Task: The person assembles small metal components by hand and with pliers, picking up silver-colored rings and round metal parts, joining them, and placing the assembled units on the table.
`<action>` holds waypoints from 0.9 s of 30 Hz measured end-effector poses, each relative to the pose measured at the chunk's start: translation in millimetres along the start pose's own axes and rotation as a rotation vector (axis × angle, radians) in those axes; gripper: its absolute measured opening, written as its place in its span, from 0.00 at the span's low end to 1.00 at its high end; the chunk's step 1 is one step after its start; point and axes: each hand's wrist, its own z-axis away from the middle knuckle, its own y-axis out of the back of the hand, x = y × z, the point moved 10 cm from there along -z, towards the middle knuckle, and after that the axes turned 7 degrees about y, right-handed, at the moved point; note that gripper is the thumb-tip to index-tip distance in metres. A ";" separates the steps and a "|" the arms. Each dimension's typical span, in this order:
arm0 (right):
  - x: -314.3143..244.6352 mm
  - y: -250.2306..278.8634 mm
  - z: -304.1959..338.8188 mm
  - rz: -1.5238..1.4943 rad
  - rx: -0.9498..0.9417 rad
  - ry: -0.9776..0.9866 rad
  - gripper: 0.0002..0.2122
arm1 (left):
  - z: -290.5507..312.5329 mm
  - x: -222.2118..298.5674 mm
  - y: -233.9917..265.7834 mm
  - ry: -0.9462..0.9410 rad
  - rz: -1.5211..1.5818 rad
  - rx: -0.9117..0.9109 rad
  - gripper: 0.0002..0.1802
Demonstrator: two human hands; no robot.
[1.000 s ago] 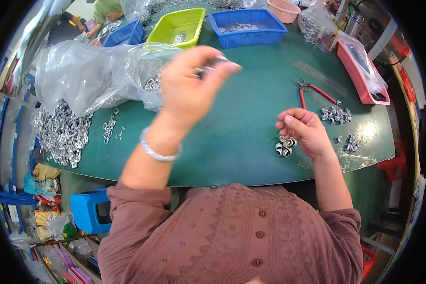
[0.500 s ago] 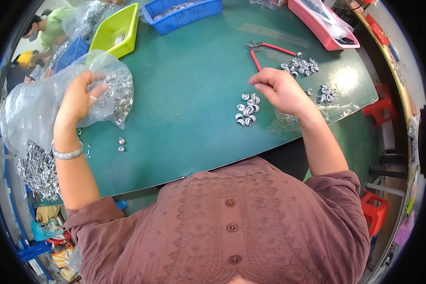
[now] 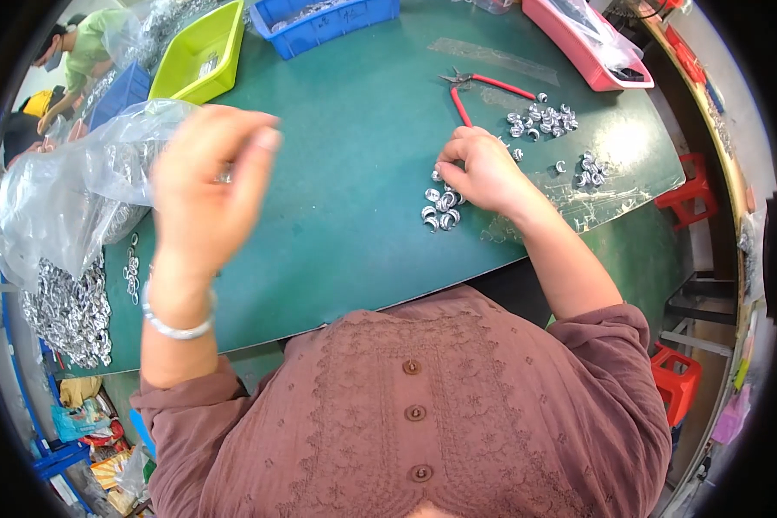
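My left hand (image 3: 203, 181), a silver bangle (image 3: 178, 328) on its wrist, is raised over the table's left side and slightly blurred. Its thumb and forefinger come together at the tips; what they pinch, if anything, I cannot make out. Beside it lies a clear plastic bag (image 3: 56, 203). My right hand (image 3: 483, 168) rests low over a small cluster of shiny, C-shaped metal pieces (image 3: 441, 209). Its fingers are closed at the cluster's far edge and hide what is between them. Red-handled pliers (image 3: 502, 86) lie open just beyond it.
More metal pieces sit in two groups (image 3: 546, 123) (image 3: 590, 169) to the right. A heap of silver links (image 3: 67, 315) lies at the left edge. Green (image 3: 224, 73), blue (image 3: 345, 19) and pink (image 3: 570, 52) trays stand along the far side. A person in green works far left.
My left hand has left the bag, moving right and rising. My right hand has come down and slightly left onto the near cluster. A short row of links now shows beside the bag.
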 end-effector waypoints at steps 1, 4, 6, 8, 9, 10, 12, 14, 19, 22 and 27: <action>6.9 -1.4 0.0 -0.169 0.007 -0.103 0.05 | 5.7 3.2 -20.4 -0.007 0.066 -0.070 0.07; 12.7 -6.7 0.8 -0.558 -0.006 -0.327 0.05 | 23.2 11.4 -77.9 0.012 0.284 -0.254 0.13; 13.2 -14.3 4.1 -0.777 -0.020 -0.451 0.05 | 29.4 13.1 -102.5 0.084 0.460 -0.298 0.18; 5.1 -17.5 2.6 -1.004 -0.006 -0.455 0.05 | 29.3 18.7 -116.7 0.058 0.488 -0.301 0.22; -0.6 -15.1 1.1 -1.078 0.034 -0.434 0.07 | 26.9 19.8 -118.4 0.059 0.534 -0.263 0.23; -3.4 -14.1 1.2 -1.077 0.037 -0.435 0.07 | 24.8 19.7 -119.3 0.062 0.579 -0.223 0.24; -8.5 -14.8 1.0 -1.202 0.055 -0.442 0.07 | 21.1 19.2 -122.5 0.032 0.598 -0.191 0.25; -8.2 -18.0 1.7 -1.238 0.048 -0.473 0.07 | 19.2 23.2 -117.1 -0.060 0.610 -0.136 0.23; -15.1 -28.6 0.5 -1.385 0.009 -0.499 0.05 | 21.9 16.9 -116.6 -0.049 0.638 -0.110 0.19; -14.5 -33.4 0.2 -1.422 0.013 -0.521 0.05 | 20.8 15.7 -113.6 -0.049 0.648 -0.104 0.16; -15.7 -39.2 -1.5 -1.499 -0.013 -0.522 0.05 | 19.7 12.2 -112.3 -0.054 0.644 -0.104 0.14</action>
